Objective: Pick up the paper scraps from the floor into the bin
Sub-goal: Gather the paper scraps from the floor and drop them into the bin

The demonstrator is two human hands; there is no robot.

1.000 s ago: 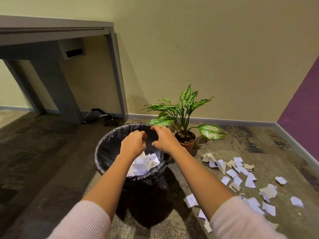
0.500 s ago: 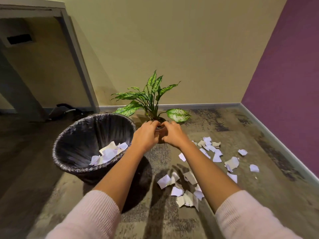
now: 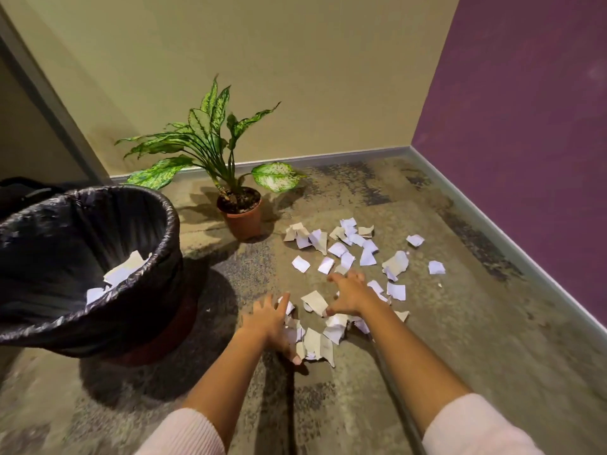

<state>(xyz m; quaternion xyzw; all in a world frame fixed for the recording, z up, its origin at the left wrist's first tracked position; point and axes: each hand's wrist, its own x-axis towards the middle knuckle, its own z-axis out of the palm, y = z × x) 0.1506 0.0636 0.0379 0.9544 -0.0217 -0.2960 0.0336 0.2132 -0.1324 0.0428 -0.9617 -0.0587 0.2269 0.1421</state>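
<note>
Paper scraps lie on the floor between and under 2 hands: left hand, right hand, fingers splayed, gripping nothing.

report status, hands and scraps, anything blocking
Left hand and right hand open, spread over scraps. Many on floor, some in bin. Nothing blocking; plant stands clear behind.

Warm, dim indoor light from above. Soft dark shadow beside the black-lined round bin at left. Slight motion blur; wide-angle bowing at frame edges.
</note>
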